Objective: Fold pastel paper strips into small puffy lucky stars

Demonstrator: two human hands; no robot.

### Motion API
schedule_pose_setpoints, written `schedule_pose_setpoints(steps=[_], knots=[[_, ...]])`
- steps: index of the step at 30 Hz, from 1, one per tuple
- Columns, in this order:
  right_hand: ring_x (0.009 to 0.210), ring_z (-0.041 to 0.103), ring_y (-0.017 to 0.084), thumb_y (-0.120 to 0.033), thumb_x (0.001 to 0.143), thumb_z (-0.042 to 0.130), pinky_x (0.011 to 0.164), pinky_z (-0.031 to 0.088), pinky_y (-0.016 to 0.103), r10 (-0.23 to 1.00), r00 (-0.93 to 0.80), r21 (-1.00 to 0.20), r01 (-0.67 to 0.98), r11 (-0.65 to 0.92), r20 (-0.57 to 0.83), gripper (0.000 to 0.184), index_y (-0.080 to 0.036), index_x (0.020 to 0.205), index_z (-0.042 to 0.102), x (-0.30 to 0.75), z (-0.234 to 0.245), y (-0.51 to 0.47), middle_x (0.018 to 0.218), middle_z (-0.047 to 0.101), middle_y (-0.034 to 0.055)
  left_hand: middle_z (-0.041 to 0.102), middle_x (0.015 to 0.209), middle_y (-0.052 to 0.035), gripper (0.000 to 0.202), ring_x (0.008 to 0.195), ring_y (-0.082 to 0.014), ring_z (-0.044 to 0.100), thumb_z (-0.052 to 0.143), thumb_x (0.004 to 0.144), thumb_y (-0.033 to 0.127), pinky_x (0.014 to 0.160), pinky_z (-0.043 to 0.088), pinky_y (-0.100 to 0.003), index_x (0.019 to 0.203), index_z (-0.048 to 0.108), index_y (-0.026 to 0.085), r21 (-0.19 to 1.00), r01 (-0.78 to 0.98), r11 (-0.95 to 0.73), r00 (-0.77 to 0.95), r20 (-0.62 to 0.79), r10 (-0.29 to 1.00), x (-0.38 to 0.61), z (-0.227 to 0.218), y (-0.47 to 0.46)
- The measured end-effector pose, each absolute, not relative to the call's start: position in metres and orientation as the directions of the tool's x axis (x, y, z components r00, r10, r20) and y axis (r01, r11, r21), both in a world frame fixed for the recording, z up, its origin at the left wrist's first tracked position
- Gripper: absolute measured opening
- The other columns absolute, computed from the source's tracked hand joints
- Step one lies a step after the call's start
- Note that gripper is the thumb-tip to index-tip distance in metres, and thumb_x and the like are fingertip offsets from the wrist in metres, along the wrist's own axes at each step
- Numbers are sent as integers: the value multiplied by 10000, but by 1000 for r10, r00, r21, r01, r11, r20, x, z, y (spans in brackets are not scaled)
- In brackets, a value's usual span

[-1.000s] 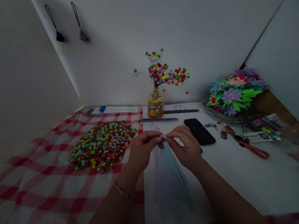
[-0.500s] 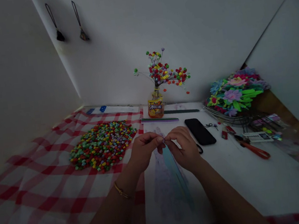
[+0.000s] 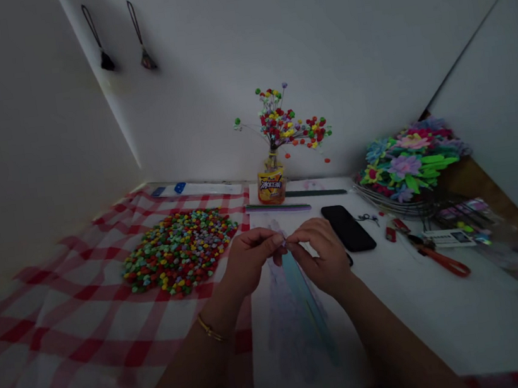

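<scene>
My left hand and my right hand meet above the white work surface, fingertips pinched together. Between them is a tiny lilac paper piece, its shape mostly covered by the fingers. Below the hands lie light-blue paper strips, fanned toward me. Paler lilac strips spread beside them on the left. To the left, a heap of small folded paper stars in many colours rests on the red-and-white checked cloth.
A bottle with colourful star stems stands at the back, dark strips before it. Rightward lie a black phone, small scissors, orange-handled pliers and a pile of fuzzy flowers.
The whole view has shifted very slightly. Both hands keep their pinch on the lilac piece, with only small finger movement.
</scene>
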State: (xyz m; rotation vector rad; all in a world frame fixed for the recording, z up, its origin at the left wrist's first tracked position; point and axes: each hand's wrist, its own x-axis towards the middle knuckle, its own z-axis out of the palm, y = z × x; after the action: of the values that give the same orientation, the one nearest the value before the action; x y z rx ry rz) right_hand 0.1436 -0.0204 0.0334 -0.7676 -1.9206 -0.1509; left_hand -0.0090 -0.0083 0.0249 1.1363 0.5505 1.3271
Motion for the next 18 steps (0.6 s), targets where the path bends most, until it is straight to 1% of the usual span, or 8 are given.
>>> schedule_pose_setpoints(steps=[5,11,12,14,18], knots=[[729,546,175,-143,771,571,721,404,365,399,-346,-149,568,809,849,77,-213,803,572,145,34,-19,720,625,17,604,531,-9,140,417,-93,519,698,646,240,437,406,-228,612,645,114,908,-403,-118,244,231,942,-13,25,-7],[736,534,180,-130,782,532,726,412,371,422,-383,-157,559,814,822,78,-205,777,555,144,31,-16,720,609,26,615,537,-18,157,417,-103,533,705,636,251,444,417,-237,598,646,111,931,-345,-116,246,209,946,-15,25,-6],[737,532,180,-132,782,527,726,414,370,429,-379,-168,556,814,820,77,-204,770,552,143,30,-16,717,603,27,618,538,-20,157,417,-104,534,705,637,251,445,415,-238,597,647,111,932,-344,-114,248,207,946,-15,25,-6],[739,532,178,-138,785,520,725,420,365,462,-336,-230,546,805,821,76,-203,759,549,140,29,-17,709,588,26,618,535,-20,157,421,-102,533,700,647,255,453,413,-239,605,651,112,927,-362,-99,255,201,946,-15,25,-6],[730,542,166,-156,787,517,694,441,334,571,-178,-421,510,750,802,64,-204,752,540,135,27,-22,710,558,17,616,548,-17,158,452,-99,529,688,670,272,479,410,-240,709,679,118,862,-506,-37,292,212,933,-12,23,-6]])
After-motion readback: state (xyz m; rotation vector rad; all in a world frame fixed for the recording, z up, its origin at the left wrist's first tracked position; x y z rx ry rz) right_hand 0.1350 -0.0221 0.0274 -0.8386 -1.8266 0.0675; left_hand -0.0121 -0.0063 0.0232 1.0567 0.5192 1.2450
